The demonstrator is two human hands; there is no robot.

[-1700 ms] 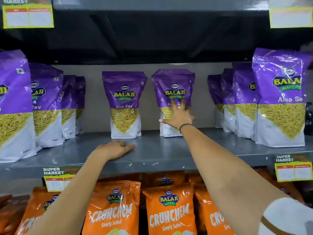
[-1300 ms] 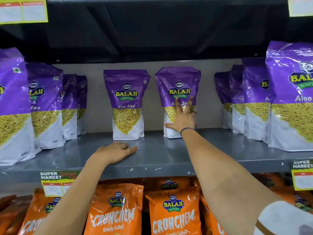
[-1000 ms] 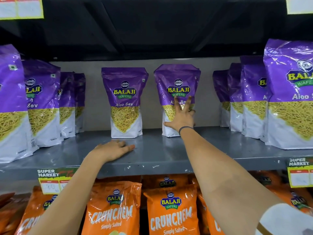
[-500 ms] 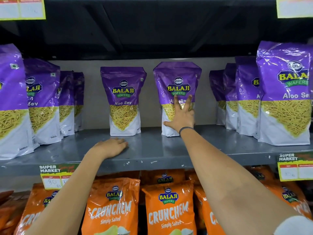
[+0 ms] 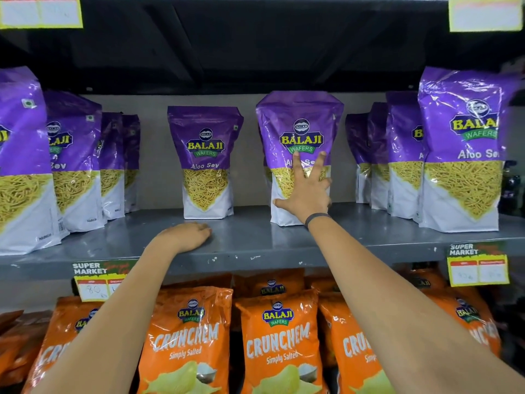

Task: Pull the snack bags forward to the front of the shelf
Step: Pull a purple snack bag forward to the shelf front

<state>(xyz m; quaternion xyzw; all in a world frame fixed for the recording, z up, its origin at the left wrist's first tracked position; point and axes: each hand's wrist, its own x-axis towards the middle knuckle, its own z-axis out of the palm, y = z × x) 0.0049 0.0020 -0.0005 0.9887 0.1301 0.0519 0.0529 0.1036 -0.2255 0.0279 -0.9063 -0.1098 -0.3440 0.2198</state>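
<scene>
Two purple Balaji Aloo Sev bags stand upright deep on the grey shelf (image 5: 255, 245). My right hand (image 5: 305, 191) is pressed on the front of the right one (image 5: 299, 123), thumb low at its left side, two fingers spread up the front, the others curled round its right edge. That bag stands nearer the shelf front than the left one (image 5: 205, 155), which nothing touches. My left hand (image 5: 184, 236) rests palm down on the shelf just in front of the left bag, holding nothing.
Rows of the same purple bags flank the gap on the left (image 5: 71, 155) and the right (image 5: 460, 155), reaching the shelf front. Orange Crunchem bags (image 5: 278, 336) fill the shelf below. Price tags (image 5: 477, 265) hang on the shelf edge.
The bag under my right hand has slid a little forward and looks larger than its neighbour. My left hand has stayed on the shelf, its fingers drawn in slightly.
</scene>
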